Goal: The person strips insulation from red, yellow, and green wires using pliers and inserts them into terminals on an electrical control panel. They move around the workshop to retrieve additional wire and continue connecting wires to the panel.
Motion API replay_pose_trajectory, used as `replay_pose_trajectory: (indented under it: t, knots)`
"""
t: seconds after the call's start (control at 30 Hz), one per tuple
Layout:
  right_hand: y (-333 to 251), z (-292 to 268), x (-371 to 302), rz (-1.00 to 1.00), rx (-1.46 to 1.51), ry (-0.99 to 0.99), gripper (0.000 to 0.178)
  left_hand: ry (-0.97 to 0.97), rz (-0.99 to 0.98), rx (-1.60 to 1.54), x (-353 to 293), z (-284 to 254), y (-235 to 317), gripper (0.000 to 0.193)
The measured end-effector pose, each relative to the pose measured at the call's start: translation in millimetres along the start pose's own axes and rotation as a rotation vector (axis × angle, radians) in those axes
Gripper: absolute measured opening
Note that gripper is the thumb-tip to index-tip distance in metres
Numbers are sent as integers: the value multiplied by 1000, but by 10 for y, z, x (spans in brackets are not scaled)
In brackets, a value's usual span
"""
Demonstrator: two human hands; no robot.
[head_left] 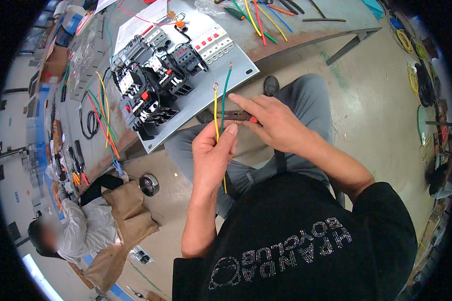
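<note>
My left hand [213, 150] is closed on a yellow wire [216, 108] and a green wire [226, 88], which rise side by side past the fingers. At its top the yellow wire bends into a small loop. In my right hand [278, 123] is a pair of pliers [236, 115], its dark jaws pointing left at my left thumb and fingertips. A short bit of wire seems to stand by the jaws; whether they grip it I cannot tell. Just beyond my hands lies a metal mounting plate [238, 62] bearing wired contactors [130, 83] and a row of circuit breakers [213, 45].
The plate overhangs the near edge of a metal workbench [311, 31], where several coloured wires [260, 20] lie. More loose wires [104, 123] hang off its left part. A co-worker in a white top [90, 223] sits at lower left, near a black spool [148, 184]. Cable coils [426, 85] line the right side.
</note>
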State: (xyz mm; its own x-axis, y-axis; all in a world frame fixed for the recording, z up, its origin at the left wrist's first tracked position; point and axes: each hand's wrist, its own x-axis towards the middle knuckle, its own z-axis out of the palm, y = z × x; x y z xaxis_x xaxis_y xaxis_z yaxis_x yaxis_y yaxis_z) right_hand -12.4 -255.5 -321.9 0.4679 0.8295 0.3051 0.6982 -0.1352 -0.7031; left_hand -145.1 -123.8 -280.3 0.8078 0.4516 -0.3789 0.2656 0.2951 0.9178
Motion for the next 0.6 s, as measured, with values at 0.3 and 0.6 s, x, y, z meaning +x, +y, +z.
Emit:
replay_pose_trajectory:
  t: [0.3, 0.6]
  knots:
    - [29, 36, -14, 41, 290, -54, 47, 7, 15, 38, -62, 12, 65, 18]
    - [-18, -39, 12, 101, 339, -127, 44, 66, 200, 225, -91, 10, -11, 22]
